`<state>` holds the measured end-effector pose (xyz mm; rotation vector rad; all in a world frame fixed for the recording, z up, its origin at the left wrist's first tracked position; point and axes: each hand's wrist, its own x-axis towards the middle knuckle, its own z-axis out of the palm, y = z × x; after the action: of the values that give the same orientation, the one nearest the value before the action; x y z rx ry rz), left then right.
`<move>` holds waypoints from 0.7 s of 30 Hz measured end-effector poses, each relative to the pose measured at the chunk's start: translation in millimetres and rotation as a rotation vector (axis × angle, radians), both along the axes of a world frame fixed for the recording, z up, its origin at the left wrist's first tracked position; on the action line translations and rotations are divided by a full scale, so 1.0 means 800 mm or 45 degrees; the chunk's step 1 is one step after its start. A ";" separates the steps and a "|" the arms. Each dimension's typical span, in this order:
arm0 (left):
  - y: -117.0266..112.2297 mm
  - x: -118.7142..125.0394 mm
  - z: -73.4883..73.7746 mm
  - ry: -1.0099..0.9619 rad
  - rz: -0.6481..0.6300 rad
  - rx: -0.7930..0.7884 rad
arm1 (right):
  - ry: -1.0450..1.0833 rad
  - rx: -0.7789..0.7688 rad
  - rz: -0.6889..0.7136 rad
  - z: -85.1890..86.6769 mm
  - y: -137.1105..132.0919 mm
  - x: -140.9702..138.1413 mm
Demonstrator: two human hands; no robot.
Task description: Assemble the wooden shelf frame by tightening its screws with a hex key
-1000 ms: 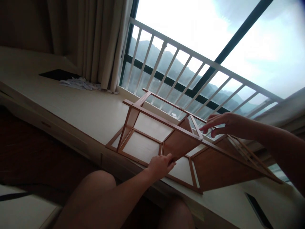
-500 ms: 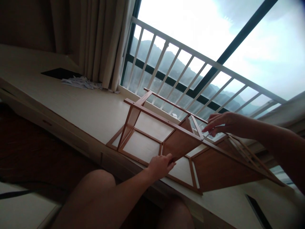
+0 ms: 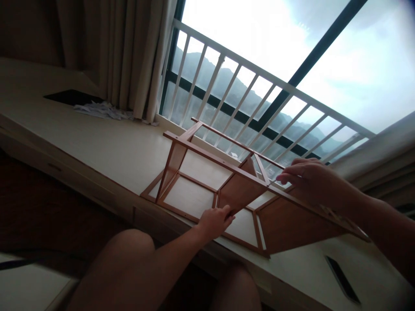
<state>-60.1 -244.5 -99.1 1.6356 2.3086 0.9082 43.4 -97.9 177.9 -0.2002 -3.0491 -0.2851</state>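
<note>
A brown wooden shelf frame (image 3: 214, 160) lies on its side on a pale ledge by the window, its crosswise panels standing up between the rails. My left hand (image 3: 215, 222) is closed on the lower edge of the middle panel (image 3: 241, 194). Above and to the right, my right hand (image 3: 306, 177) pinches a thin metal rod (image 3: 273, 182), which looks like a hex key. The rod's tip meets the upper rail near the end of that panel. My right palm hides part of the frame's right end.
White railing bars (image 3: 240, 82) stand behind the frame. A dark flat object (image 3: 73, 97) and crumpled white paper or plastic (image 3: 103, 111) lie at left by the curtain (image 3: 129, 56). A phone-like dark slab (image 3: 342, 278) rests on the ledge (image 3: 94, 149) at right. My knees are below.
My right hand has turned and closed in on the upper rail, bringing the rod's tip against it. The left hand keeps its grip. The whole view has shifted slightly.
</note>
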 end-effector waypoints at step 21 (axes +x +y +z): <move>0.002 0.005 0.002 0.115 0.047 -0.004 | -0.117 -0.175 -0.384 0.008 -0.029 -0.015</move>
<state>-56.2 -242.6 -97.9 1.6715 2.4054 0.8542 31.2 -121.3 184.2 -0.6762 -3.1238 -0.1030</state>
